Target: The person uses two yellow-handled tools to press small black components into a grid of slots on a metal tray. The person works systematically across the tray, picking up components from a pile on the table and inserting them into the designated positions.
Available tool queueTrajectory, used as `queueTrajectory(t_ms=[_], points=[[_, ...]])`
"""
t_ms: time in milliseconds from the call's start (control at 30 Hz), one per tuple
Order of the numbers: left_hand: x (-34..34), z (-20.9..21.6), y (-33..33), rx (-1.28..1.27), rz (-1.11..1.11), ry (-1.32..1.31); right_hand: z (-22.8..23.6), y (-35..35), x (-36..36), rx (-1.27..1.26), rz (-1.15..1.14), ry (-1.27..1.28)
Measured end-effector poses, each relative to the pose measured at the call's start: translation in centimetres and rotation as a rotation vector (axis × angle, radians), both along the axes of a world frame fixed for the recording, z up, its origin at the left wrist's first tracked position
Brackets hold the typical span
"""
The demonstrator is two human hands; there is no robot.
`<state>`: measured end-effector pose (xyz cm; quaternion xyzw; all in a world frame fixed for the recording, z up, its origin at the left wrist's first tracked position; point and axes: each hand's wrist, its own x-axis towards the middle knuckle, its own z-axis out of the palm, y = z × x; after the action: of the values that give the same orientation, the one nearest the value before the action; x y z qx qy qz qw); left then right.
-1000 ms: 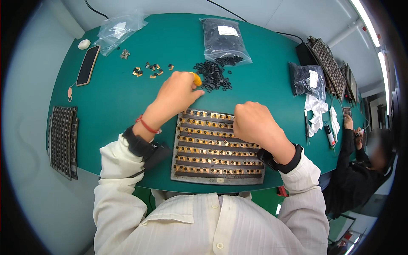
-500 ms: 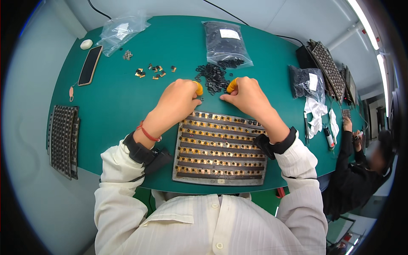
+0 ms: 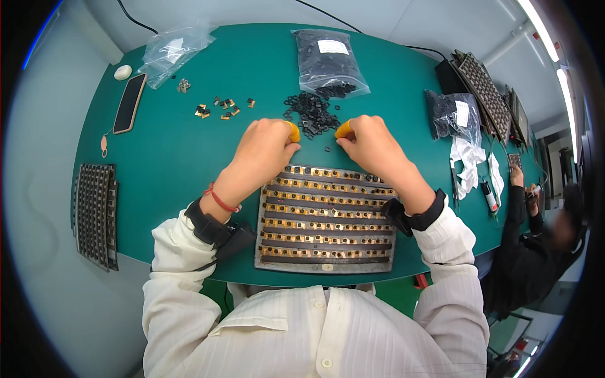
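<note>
Across the table from me, the metal tray [image 3: 359,268] lies in front of the person, below the two hands, its rows filled with small gold-and-black pieces [image 3: 324,224]. By my reckoning the filling is well along, though I can't tell whether every spot has its black part. Plenty lies unused: a heap of black bits [image 3: 312,113], a bag [image 3: 322,60] of more behind it, and some loose gold pieces [image 3: 230,103] to the left. The left hand [image 3: 270,143] and right hand [image 3: 373,146] hover near the heap (each wears a yellow fingertip cover [image 3: 293,131]), thumbs close to fingers; whether either pinches a bit, I can't tell.
</note>
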<state>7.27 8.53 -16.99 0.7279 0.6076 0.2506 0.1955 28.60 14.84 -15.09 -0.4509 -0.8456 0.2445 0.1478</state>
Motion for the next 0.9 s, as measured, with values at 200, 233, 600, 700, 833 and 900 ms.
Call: queueTrajectory(t_ms=[200,233,600,700,833,900], points=[[0.7,0.1,0.1,0.088,-0.007,0.12,0.7,-0.5,0.0,-0.179,-0.007,0.017],[0.8,-0.2,0.2,0.106,-0.006,0.147,0.7,-0.5,-0.3,-0.175,-0.02,-0.018],[1.6,0.5,-1.4,0.127,-0.225,-0.032,-1.2,-0.9,-1.0,-0.029,-0.018,-0.03],[2.9,0.2,-1.9,0.176,-0.313,0.008,-0.6,-0.9,-0.7,-0.095,-0.071,-0.022],[3.3,-0.3,-1.6,0.194,-0.34,0.123,0.0,-1.3,0.0,-0.042,0.016,0.012],[3.2,-0.6,-1.8,0.185,-0.334,0.154,0.3,-1.9,1.2,0.045,0.028,0.022]])
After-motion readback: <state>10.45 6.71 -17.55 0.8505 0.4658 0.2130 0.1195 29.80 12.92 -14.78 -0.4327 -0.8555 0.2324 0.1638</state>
